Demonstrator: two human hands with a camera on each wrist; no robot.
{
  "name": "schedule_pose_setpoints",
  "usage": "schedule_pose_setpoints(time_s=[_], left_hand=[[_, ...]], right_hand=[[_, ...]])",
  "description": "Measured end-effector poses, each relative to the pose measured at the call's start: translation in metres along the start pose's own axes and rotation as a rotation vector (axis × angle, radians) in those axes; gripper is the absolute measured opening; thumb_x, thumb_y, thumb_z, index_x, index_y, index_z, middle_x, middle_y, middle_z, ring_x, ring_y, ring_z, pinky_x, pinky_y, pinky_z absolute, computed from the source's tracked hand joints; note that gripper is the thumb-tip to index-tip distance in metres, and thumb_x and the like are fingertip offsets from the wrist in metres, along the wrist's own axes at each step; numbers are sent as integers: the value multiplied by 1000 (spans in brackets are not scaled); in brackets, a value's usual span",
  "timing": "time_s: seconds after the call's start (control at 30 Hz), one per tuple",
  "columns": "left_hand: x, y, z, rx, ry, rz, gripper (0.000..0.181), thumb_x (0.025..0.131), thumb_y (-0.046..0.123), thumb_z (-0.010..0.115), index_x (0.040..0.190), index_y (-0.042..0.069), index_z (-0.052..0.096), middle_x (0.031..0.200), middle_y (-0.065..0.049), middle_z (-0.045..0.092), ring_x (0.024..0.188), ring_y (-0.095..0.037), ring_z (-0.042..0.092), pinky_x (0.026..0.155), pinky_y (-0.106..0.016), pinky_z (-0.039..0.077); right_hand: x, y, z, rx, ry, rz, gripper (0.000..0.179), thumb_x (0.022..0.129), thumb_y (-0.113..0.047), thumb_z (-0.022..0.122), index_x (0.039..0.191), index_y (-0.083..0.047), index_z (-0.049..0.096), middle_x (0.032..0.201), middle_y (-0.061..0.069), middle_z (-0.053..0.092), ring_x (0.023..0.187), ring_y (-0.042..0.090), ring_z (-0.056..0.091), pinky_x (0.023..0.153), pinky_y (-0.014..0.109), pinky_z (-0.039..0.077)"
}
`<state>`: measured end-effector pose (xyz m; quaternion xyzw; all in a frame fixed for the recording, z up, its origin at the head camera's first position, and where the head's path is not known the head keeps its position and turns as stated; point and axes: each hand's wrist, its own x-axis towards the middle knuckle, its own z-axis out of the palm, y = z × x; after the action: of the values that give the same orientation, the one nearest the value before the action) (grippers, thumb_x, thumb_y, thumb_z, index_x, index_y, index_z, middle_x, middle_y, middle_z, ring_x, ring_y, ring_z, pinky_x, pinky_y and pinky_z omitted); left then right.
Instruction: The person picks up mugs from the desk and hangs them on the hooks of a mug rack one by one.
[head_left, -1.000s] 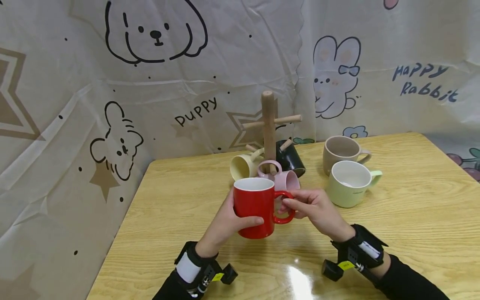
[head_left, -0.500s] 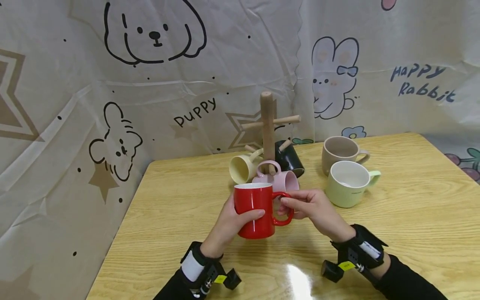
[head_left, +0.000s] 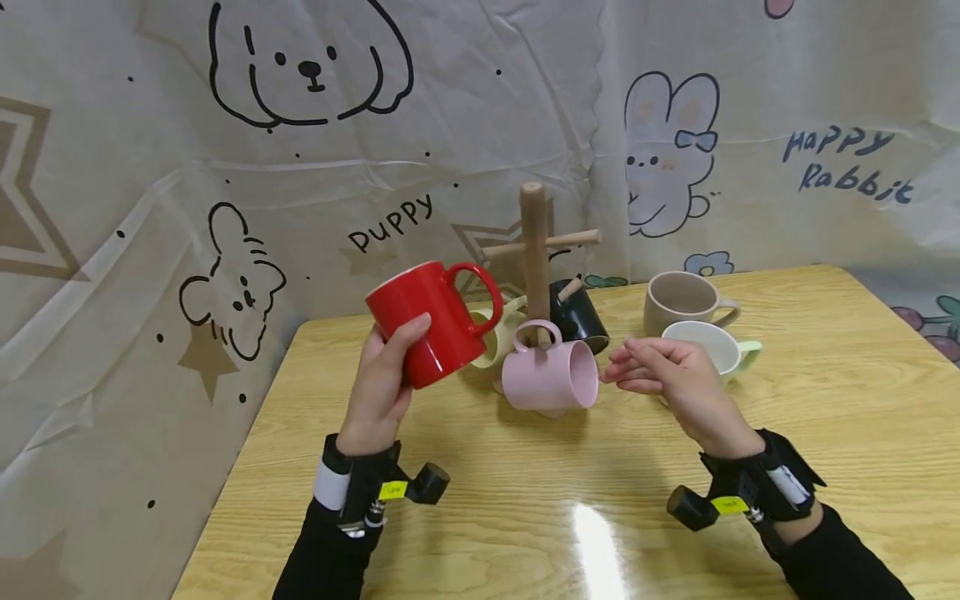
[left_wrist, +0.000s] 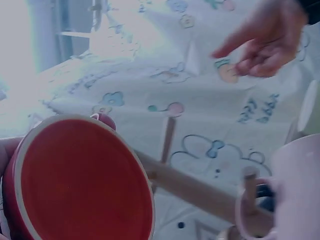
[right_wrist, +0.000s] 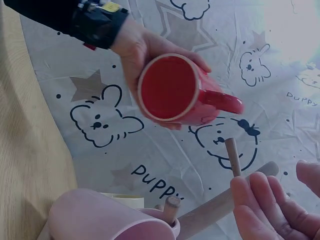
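My left hand (head_left: 382, 383) grips a red mug (head_left: 427, 329) around its body, lifted and tilted, with the handle toward the upper right. In the left wrist view the red base of the mug (left_wrist: 85, 185) faces the camera. My right hand (head_left: 675, 379) is off the mug, its fingers loosely bent and holding nothing, in front of the light green mug (head_left: 701, 342). Between the hands stands a wooden mug rack (head_left: 534, 242). On its pegs hang a pink mug (head_left: 547, 379), a black mug (head_left: 577, 321) and a pale yellow mug (head_left: 491, 342), the last partly hidden by the red mug.
A taupe mug (head_left: 682, 300) stands upright behind the light green one on the right. The wooden table (head_left: 300, 517) meets a printed cloth (head_left: 337, 183) at the back. Two upper rack pegs stick out sideways (head_left: 576, 239).
My right hand has let go of the red mug's handle and moved right. My left hand has raised the mug leftward and tilted it, which brings the pink mug into fuller view.
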<state>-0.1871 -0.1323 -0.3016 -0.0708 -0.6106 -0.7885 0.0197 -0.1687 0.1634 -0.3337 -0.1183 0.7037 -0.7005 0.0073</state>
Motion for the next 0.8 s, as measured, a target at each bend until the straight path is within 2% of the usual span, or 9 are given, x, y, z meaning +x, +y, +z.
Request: schedule_pose_setpoints(time_s=[0.1,0.37,0.6,0.8], left_hand=[[11,7,4,-22,21,34,53,82,19,54,129,13,30,126,-7,42,114,-25,41,82,-33,48],[35,1,15,-79,34,-5,54,82,26,56,129,11,32,124,-7,45,112,-23,43,83,-33,46],[42,-9,19,-112,57,-31,55,82,27,57,129,10,34,124,-8,46,111,-23,44,85,-34,45],[46,-16,20,-151,42,-59,54,83,27,56,128,9,34,124,-8,46,111,-22,45,87,-34,45]], right_hand=[[1,1,0,27,-3,-15,28,91,-27,47,85,-5,62,78,-2,68,78,19,63,71,26,52],[2,5,1,57,-24,-1,24,91,-27,47,86,-9,63,80,-2,67,79,17,63,71,26,52],[3,7,-1,48,-14,14,25,90,-28,48,87,-7,62,80,-2,67,79,17,63,72,26,52],[5,8,-1,55,-18,6,25,90,-27,49,85,-7,63,79,-2,67,78,18,63,71,27,52]])
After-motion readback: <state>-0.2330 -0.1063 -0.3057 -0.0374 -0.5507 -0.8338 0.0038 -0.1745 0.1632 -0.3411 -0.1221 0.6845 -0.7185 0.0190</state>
